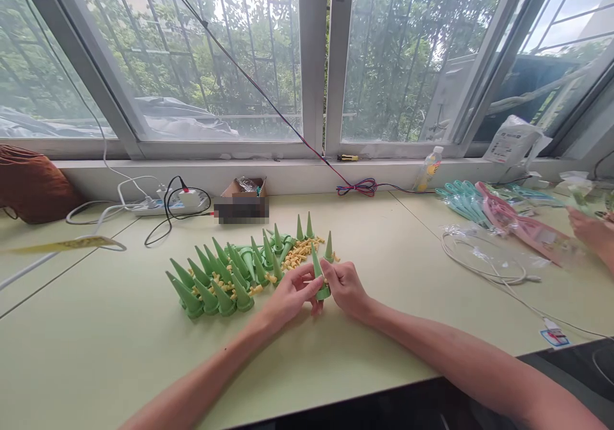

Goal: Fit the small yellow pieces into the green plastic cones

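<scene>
My left hand [292, 289] is closed around a green plastic cone-shaped spike [316, 262], which stands almost upright with its wide collar at the bottom. Pressed against the spike's right side, my right hand [349, 289] is closed in a pinch. A small yellow plastic piece [326, 281] shows by its thumb, mostly hidden by the fingers. Left of my hands, several green spikes [223, 299] stand in rows with yellow pieces on their sides. Just beyond lies a pile of loose yellow pieces [300, 251]. Another green spike [329, 247] stands behind my right hand.
A small cardboard box [244, 190] and a power strip [153, 207] sit along the window wall. On the right are a bottle [428, 169], teal bagged items [463, 201], pink items [518, 222] and a white cable [480, 276]. Another person's hand [592, 231] is at the right edge.
</scene>
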Demonstrator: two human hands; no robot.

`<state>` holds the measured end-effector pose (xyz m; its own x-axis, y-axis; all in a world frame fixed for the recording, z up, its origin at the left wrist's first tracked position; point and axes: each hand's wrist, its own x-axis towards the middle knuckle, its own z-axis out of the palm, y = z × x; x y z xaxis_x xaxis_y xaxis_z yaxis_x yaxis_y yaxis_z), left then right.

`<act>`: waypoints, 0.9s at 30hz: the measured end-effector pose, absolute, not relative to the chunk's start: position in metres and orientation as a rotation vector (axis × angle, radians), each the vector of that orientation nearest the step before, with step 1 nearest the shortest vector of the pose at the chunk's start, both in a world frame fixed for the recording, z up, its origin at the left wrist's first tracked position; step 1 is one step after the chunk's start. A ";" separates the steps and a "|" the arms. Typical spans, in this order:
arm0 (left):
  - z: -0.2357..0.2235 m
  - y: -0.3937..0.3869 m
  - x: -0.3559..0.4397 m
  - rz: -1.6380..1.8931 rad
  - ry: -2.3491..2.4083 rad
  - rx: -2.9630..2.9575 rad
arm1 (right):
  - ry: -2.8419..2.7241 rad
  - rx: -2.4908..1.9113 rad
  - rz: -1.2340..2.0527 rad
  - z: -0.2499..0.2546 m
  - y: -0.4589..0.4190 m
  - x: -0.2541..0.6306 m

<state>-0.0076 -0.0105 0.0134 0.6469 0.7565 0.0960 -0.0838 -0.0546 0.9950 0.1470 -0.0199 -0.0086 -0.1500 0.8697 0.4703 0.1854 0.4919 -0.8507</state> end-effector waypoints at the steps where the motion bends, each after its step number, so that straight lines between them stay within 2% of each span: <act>1: 0.014 -0.011 -0.008 0.767 0.621 1.525 | -1.637 -0.921 0.782 -0.009 -0.020 0.147; 11: 0.011 -0.015 -0.006 0.958 0.763 1.819 | -1.549 -1.019 0.700 -0.011 -0.015 0.145; 19: 0.016 -0.012 -0.005 0.782 0.713 1.568 | -1.553 -1.026 0.682 -0.012 -0.014 0.146; 27: 0.020 -0.010 -0.005 0.772 0.616 1.418 | -1.598 -0.997 0.633 -0.010 -0.012 0.149</act>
